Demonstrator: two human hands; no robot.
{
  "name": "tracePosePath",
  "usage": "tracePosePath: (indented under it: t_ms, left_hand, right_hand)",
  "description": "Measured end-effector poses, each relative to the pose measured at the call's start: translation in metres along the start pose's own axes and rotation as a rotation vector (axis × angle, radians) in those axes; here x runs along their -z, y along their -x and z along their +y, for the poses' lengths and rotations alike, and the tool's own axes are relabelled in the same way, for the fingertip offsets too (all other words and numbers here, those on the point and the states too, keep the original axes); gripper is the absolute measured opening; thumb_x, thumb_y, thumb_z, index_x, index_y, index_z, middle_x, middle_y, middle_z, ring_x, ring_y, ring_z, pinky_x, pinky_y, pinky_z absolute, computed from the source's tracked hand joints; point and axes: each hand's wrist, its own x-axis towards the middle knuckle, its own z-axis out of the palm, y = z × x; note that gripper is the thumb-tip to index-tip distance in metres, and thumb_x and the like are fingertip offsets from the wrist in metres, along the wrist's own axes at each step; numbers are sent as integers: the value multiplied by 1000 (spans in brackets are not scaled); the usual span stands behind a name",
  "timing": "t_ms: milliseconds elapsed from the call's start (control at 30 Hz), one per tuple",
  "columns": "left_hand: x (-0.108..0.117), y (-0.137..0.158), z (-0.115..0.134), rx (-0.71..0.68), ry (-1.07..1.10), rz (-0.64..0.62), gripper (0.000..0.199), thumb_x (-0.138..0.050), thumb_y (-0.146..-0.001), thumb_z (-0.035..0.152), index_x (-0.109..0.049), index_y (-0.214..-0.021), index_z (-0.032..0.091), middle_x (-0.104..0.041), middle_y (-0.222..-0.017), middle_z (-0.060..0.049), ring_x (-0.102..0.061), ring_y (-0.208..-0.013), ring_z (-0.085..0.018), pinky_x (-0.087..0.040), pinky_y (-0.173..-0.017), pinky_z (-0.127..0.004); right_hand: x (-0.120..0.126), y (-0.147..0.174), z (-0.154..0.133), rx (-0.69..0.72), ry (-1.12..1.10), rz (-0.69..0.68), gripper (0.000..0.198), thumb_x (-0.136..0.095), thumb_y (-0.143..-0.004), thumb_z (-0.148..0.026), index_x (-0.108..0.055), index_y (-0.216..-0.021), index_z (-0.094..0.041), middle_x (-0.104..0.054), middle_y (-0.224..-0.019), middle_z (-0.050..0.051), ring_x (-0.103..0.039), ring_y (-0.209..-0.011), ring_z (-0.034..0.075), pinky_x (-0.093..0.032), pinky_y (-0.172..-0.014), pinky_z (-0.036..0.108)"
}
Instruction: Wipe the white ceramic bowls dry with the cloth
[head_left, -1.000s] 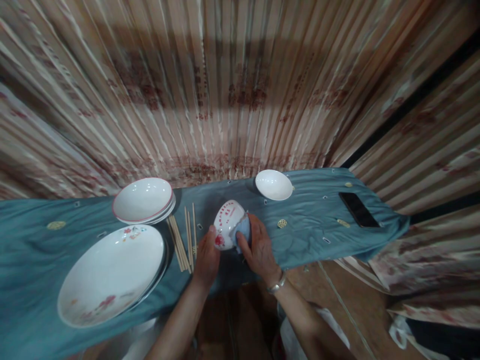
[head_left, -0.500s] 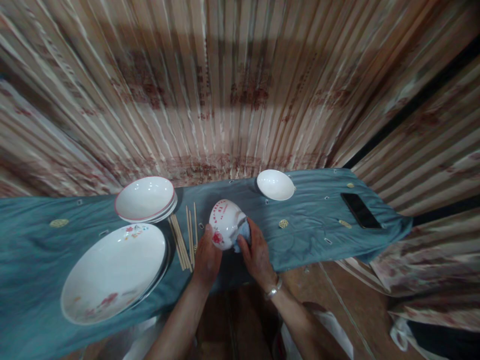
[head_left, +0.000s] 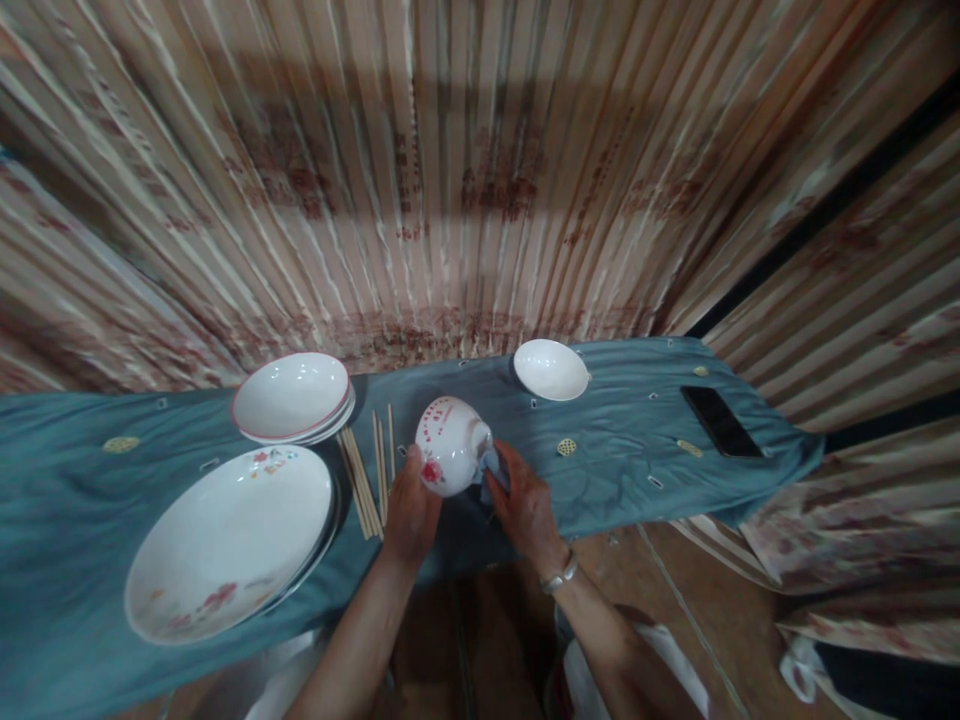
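A white bowl (head_left: 451,447) with red lettering and a red flower is tipped on its side above the near part of the table, its foot turned toward the right. My left hand (head_left: 412,510) grips the bowl by its rim on the left; the fingers inside are hidden. A light blue cloth (head_left: 491,474) is bunched in my right hand (head_left: 527,503), pressed against the bowl's foot. Just left of my left hand lie several wooden chopsticks (head_left: 362,487) in loose groups.
Red-rimmed bowls (head_left: 291,397) stand stacked at the back left, with large floral plates (head_left: 232,540) stacked in front. A small white bowl (head_left: 551,370) sits at the back; a black phone (head_left: 720,421) lies on the right of the teal tablecloth (head_left: 615,480). Curtains (head_left: 442,200) hang behind.
My right hand has shifted slightly right and down with the cloth, uncovering more of the bowl's foot. The bowl has turned a little and moved slightly left with my left hand.
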Motion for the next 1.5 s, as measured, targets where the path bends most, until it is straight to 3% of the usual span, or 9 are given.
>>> tracePosePath:
  t_ms: [167, 267, 367, 500, 700, 900, 1100, 1333, 1500]
  left_hand:
    - [-2, 1, 5, 51, 16, -36, 49, -34, -94, 48, -65, -112, 14, -74, -92, -14, -68, -93, -26, -54, -80, -36]
    - [-4, 4, 7, 80, 9, -30, 47, -38, -93, 49, -67, -107, 14, -74, -87, -14, -68, -88, -26, -54, -78, -35]
    - [-3, 6, 6, 82, 15, -42, 48, -38, -93, 48, -68, -103, 12, -74, -83, -14, -68, -86, -26, -54, -76, -36]
    - [3, 5, 6, 60, 12, -47, 37, -49, -89, 44, -69, -97, 13, -73, -82, -14, -67, -90, -28, -54, -77, -37]
    - [2, 6, 9, 44, 35, -56, 42, -42, -91, 45, -69, -95, 13, -73, -83, -14, -67, -89, -27, -54, -78, -38]
    - [2, 10, 12, 35, 58, -79, 36, -51, -87, 44, -70, -91, 14, -73, -86, -13, -66, -89, -25, -54, -78, -35]
    - [-3, 10, 6, 75, 63, -113, 41, -48, -88, 49, -67, -79, 14, -70, -75, -8, -63, -72, -20, -52, -70, -32]
    - [-3, 12, 20, 109, -22, -84, 34, -50, -86, 43, -64, -67, 19, -66, -68, -6, -63, -72, -20, -52, -68, -30]
    - [2, 8, 22, 60, -150, -47, 33, -47, -88, 36, -62, -63, 20, -66, -66, -6, -63, -71, -21, -53, -69, -31]
  right_hand:
    - [13, -11, -2, 9, 27, 101, 42, -46, -98, -32, -47, -136, -15, -69, -113, 17, -69, -98, 26, -59, -82, 43]
    - [21, -19, -14, 62, 7, 120, 43, -48, -97, -28, -44, -139, -18, -63, -125, 16, -62, -115, 26, -55, -94, 45]
    - [18, -21, -31, 175, 17, 59, 47, -47, -96, -21, -41, -143, -19, -47, -144, 17, -43, -136, 25, -47, -106, 45]
    - [3, -16, -43, 335, 92, -64, 53, -41, -94, -10, -34, -147, -16, -48, -145, 14, -33, -143, 23, -37, -114, 48]
    - [-4, -20, -41, 313, 163, -114, 51, -41, -95, -13, -36, -146, -15, -46, -148, 13, -30, -144, 22, -27, -118, 49]
    - [1, -40, -48, 281, 117, -132, 48, -42, -95, -19, -40, -143, -11, -46, -147, 15, -33, -143, 23, -27, -117, 47]
    - [8, -65, -39, 97, -111, -118, 42, -37, -97, -23, -50, -136, -14, -55, -138, 15, -45, -133, 23, -29, -116, 47]
    - [1, -76, 2, -364, -630, -108, 43, -44, -93, -45, -65, -120, -19, -70, -112, 6, -64, -99, 22, -48, -91, 35]
    - [-22, -70, 29, -628, -890, -69, 49, -55, -79, -60, -71, -97, -17, -71, -88, 3, -63, -89, 21, -46, -87, 33]
